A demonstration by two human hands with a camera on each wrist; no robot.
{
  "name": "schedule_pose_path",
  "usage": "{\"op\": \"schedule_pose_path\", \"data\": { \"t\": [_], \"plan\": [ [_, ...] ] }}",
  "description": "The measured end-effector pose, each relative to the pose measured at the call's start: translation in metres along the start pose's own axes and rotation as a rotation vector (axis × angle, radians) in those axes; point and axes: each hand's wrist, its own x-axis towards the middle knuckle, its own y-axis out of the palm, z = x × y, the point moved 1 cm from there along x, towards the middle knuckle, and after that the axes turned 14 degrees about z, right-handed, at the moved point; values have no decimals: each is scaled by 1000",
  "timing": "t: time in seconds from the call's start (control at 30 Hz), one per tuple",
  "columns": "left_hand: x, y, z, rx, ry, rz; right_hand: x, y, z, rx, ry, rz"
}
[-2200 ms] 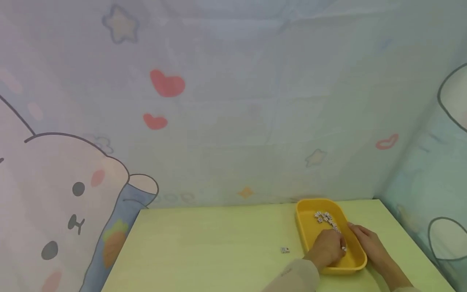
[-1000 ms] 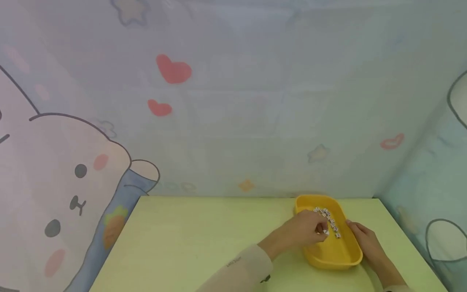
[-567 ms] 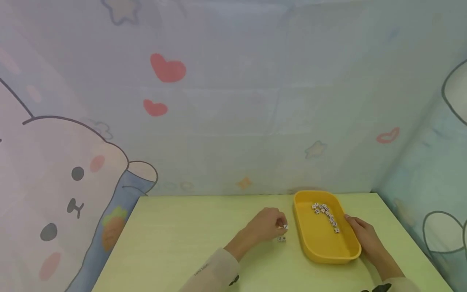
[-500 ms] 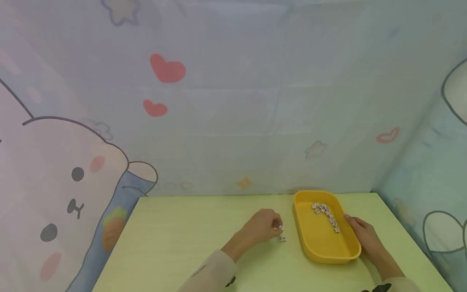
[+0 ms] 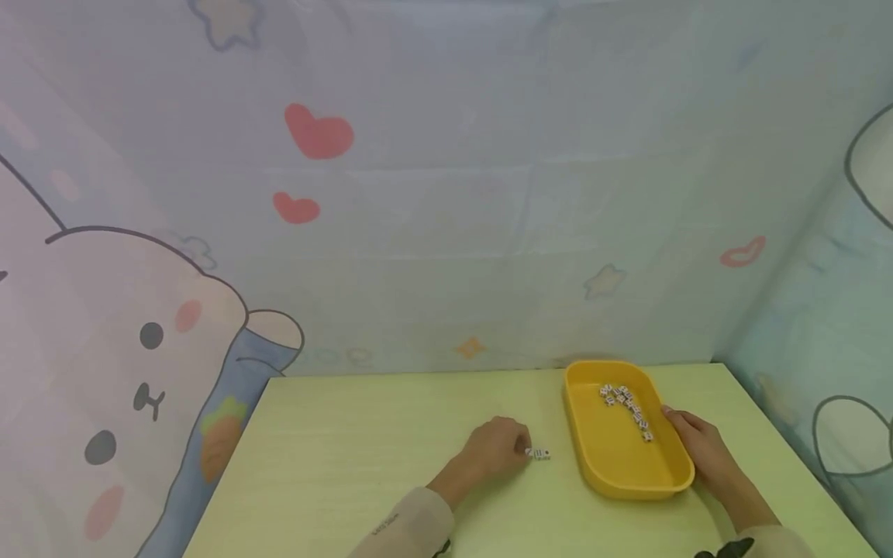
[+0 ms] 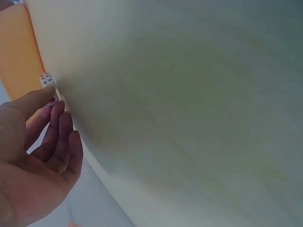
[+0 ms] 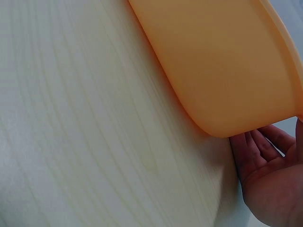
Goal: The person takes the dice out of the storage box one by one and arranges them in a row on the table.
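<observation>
On the table (image 5: 363, 434), the left hand (image 5: 491, 449) pinches a die (image 5: 529, 452) (right hand (image 5: 703, 448) gripping the yellow tray (image 5: 614, 465)); light pressure should keep the row (image 5: 542, 454) straight.

**Printed cloth (image 5: 502, 232) behind a pale worktop (image 5: 335, 465)**

We see faint creases running across the pastel cloth. At its left, a large white cartoon animal (image 5: 105, 364) lies tilted, dark-eyed and pink-cheeked, its blue garment (image 5: 261, 353) bearing an orange carrot (image 5: 219, 449). To the right of its head we find a big red heart (image 5: 321, 136) above a smaller red heart (image 5: 296, 208). We also spot a grey-edged star (image 5: 226, 19) at the top, a fainter star (image 5: 604, 280) lower right, and an orange sparkle (image 5: 470, 347) just above the worktop's back edge. From the right wrist, we make out wood grain on the worktop.
</observation>
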Motion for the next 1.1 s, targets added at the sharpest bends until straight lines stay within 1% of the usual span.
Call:
{"op": "schedule_pose_path", "data": {
  "t": [0.1,0.27,0.4,0.57,0.7,0.77,0.9,1.0,1.1],
  "plan": [
    [0,2,0,8,-13,-3,1,1,0,4,-4,-1],
    [0,4,-2,12,-4,0,1,0,0,-4,2,-2],
    [0,0,-4,20,7,14,2,-2,-1,10,-7,1],
    [-1,-7,-3,4,-5,47,5,-1,1,22,-39,4],
    [-3,-9,-3,-11,2,65,6,1,2,16,-36,0],
    [-4,-10,-4,-20,10,61,5,0,2,13,-27,-2],
    [-5,-14,-9,-38,40,27,4,-1,1,22,-17,-1],
    [-3,-18,-17,-103,83,-15,4,-2,-2,27,-9,2],
    [1,-23,-30,-179,126,-54,3,-2,-5,29,-5,7]
  ]
}}
